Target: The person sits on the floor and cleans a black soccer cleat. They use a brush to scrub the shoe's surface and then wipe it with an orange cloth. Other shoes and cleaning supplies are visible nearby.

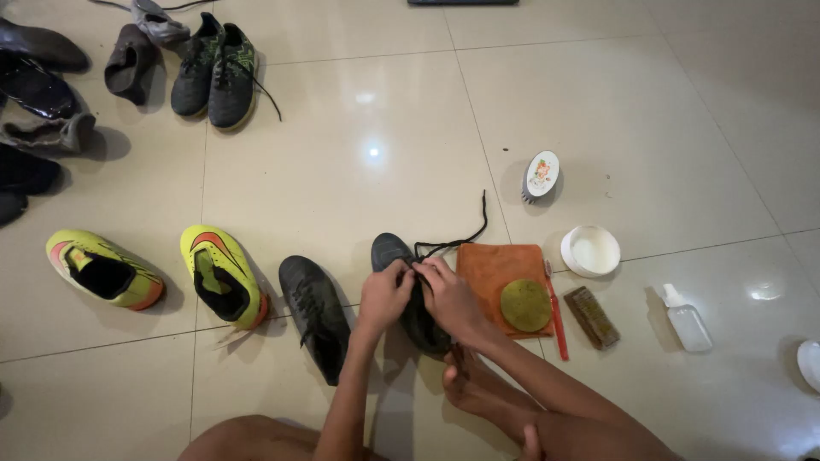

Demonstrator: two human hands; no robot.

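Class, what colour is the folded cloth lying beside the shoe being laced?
Orange, seen in the head view: the cloth lies under a round olive-green sponge.

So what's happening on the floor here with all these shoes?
A person sits on the tiled floor, both hands on a black shoe. The left hand and right hand are working at its lace. Its black mate lies alongside; an orange cloth, brush and bottle lie to the right.

Both hands, left hand [383, 295] and right hand [448, 296], meet on a shoe [408, 294] at lower centre. Its mate [314, 314] lies just left; a cloth [502, 284] bearing a round pad [525, 305] lies right, with a brush [591, 317] and bottle [686, 318] farther right.
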